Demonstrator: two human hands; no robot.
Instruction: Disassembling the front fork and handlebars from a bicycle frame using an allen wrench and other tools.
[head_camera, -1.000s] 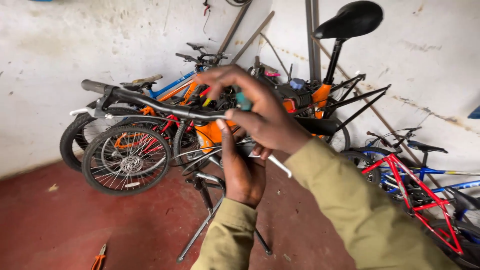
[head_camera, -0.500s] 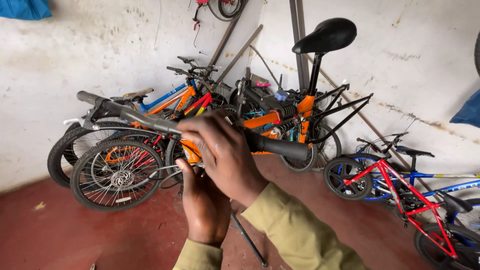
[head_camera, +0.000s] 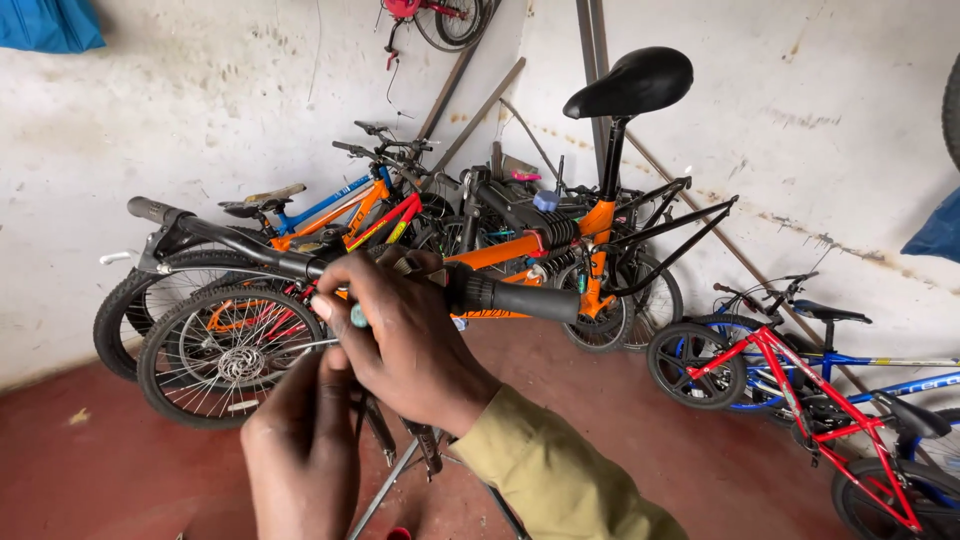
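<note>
Both hands have sunk lower and nearer since the earlier frame, and the handlebar (head_camera: 300, 262) now runs clear above the knuckles instead of behind them. Fingers of the right hand (head_camera: 405, 340) curl together around a small teal-tipped tool (head_camera: 358, 316), pinching it against the middle of the bar; only the tool's end shows between fingertip and thumb. Below it, the left hand (head_camera: 305, 450) rises from the near edge, its fingers bunched upward under the right hand; whether they grip anything cannot be told, since the right hand covers their tips. An olive sleeve (head_camera: 560, 480) covers the right forearm, slanting off to the near right.

Outward from the hands, the bar stretches from a grey grip (head_camera: 150, 210) at far left to a black grip (head_camera: 520, 298) just right of the right hand. Behind it rises a black saddle (head_camera: 630, 82) on a tall post, part of an orange frame (head_camera: 540, 245) at centre. A spoked wheel (head_camera: 235, 355) stands to the left, near the red floor (head_camera: 90, 470). More bikes lean on the stained white wall (head_camera: 200, 110): a blue-and-orange one (head_camera: 330, 205) far left, and a red bike (head_camera: 810, 400) at right, with a blue one (head_camera: 890, 385) just behind it.
</note>
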